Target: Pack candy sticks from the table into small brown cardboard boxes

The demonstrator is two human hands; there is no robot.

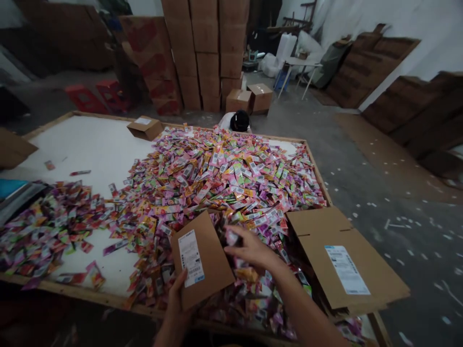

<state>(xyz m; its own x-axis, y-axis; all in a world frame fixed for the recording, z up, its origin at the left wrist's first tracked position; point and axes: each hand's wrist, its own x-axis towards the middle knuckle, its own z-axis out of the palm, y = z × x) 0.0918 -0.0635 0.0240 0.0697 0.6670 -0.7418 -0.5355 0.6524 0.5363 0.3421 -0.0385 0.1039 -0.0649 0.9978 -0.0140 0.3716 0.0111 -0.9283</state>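
Note:
A small cardboard box (213, 262) with a white shipping label tilts over the heap of wrapped packets. My left hand (176, 296) grips its lower left edge, thumb on the labelled face. Just right of the box, my right hand (249, 248) has its fingers and thumb curved around a small shiny packet (232, 237), slightly blurred. Colourful small packets (217, 178) in pink, purple, green and orange are piled around both hands. What lies inside the box is hidden from this angle.
Flattened labelled cartons (314, 246) lie at the table's right. Another labelled box (145, 127) stands on the white tabletop (97, 144), which has a wooden rim. A person (238, 120) is low behind the far edge. Stacked cartons (206, 62) and red stools (85, 99) stand beyond.

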